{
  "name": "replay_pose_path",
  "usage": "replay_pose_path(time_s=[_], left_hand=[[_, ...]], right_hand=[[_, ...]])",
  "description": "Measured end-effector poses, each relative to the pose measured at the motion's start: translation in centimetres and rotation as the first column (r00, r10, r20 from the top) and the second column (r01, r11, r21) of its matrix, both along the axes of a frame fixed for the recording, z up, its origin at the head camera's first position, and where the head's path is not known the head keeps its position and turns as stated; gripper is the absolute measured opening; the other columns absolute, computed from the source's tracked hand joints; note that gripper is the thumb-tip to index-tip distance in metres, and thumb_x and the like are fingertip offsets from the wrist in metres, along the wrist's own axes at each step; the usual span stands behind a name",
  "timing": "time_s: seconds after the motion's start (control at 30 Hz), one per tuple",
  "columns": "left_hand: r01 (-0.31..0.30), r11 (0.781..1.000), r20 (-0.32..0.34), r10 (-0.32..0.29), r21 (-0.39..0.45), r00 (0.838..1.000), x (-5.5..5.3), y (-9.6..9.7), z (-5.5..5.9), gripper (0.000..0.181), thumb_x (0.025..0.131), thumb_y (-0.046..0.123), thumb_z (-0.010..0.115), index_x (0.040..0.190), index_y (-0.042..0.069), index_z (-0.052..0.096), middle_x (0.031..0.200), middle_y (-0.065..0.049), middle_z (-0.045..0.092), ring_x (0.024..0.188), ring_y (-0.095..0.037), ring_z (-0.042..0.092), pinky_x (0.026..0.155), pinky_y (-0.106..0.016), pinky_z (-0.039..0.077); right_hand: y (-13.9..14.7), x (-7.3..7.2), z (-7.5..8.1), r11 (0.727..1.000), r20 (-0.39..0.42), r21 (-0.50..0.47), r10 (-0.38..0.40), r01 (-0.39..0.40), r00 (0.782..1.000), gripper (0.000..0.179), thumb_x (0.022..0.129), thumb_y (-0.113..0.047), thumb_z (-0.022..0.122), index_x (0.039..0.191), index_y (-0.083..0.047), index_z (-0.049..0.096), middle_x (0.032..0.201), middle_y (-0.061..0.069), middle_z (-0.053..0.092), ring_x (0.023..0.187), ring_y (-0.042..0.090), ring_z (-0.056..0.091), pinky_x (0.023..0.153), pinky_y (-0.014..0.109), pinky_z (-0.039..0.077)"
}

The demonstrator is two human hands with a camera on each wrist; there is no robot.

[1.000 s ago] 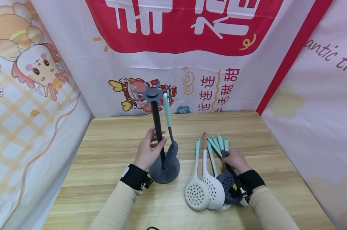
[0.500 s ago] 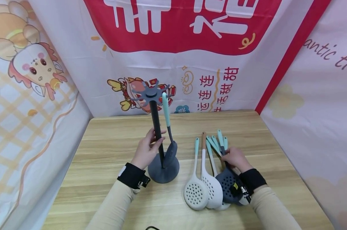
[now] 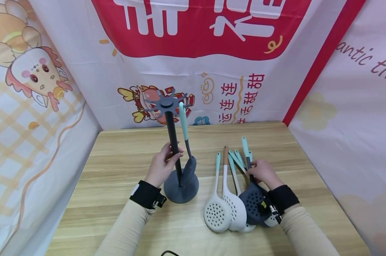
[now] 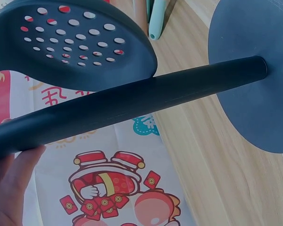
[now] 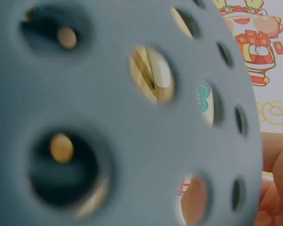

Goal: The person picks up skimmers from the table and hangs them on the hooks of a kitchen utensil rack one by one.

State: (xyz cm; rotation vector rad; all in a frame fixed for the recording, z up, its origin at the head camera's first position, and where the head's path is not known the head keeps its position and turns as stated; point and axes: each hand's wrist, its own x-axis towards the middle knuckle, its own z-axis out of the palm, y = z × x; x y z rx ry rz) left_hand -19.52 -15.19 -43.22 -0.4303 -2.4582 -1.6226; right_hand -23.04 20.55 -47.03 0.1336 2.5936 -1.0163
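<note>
In the head view my left hand [image 3: 161, 166] holds the black post [image 3: 172, 133] of a utensil stand, its thumb and fingers around it. A dark skimmer [image 3: 189, 171] with a mint handle hangs from the stand's hooked top [image 3: 166, 102]; its holes show in the left wrist view. My right hand [image 3: 265, 173] grips another dark skimmer [image 3: 253, 215] by the shaft below its mint handle. That skimmer's holed bowl [image 5: 132, 141] fills most of the right wrist view. It is tilted over other utensils, partly covering them.
A pale skimmer [image 3: 217, 217] and a white perforated turner [image 3: 239, 217] with a brown-ended handle lie left of the held skimmer. Several mint handles [image 3: 238, 156] fan out behind. The wooden table [image 3: 122, 177] meets printed cloth walls [image 3: 269, 96] at the back and sides.
The right hand has raised the dark skimmer slightly, its mint handle rising above the other handles. The left hand stays on the post. The whole view has shifted a little.
</note>
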Motion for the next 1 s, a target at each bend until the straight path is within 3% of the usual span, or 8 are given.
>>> replay_pose_path(time_s=[0.43,0.77,1.0], left_hand=[[-0.028,0.999,-0.017,0.028,-0.016,0.999,0.1,-0.1,0.0,0.034,0.098,0.015,0.060,0.132,0.016,0.055,0.112,-0.007,0.072,0.103,-0.023,0.072,0.094,-0.042,0.057],[-0.048,0.999,-0.003,0.048,0.008,0.999,0.2,0.0,0.1,0.036,0.098,0.013,0.061,0.134,0.015,0.056,0.111,-0.010,0.072,0.103,-0.027,0.072,0.095,-0.043,0.056],[-0.046,0.999,-0.017,0.046,0.024,0.999,0.2,0.0,0.0,0.036,0.098,0.015,0.060,0.134,0.013,0.056,0.111,-0.013,0.072,0.104,-0.028,0.072,0.096,-0.044,0.056]], right_hand=[[0.6,-0.2,1.2,0.999,-0.034,0.046,-0.011,0.013,0.999,0.053,0.091,-0.010,0.062,0.138,0.011,0.049,0.111,0.028,0.063,0.077,0.023,0.066,0.062,0.030,0.058],[0.5,-0.2,2.4,1.000,-0.055,0.009,-0.005,0.005,0.998,0.054,0.092,-0.011,0.060,0.140,0.010,0.046,0.114,0.030,0.063,0.075,0.021,0.068,0.065,0.032,0.060],[-0.2,0.3,4.1,1.000,-0.089,0.029,0.009,-0.007,0.996,0.053,0.095,-0.013,0.058,0.142,0.009,0.045,0.119,0.031,0.062,0.076,0.022,0.068,0.066,0.034,0.060]])
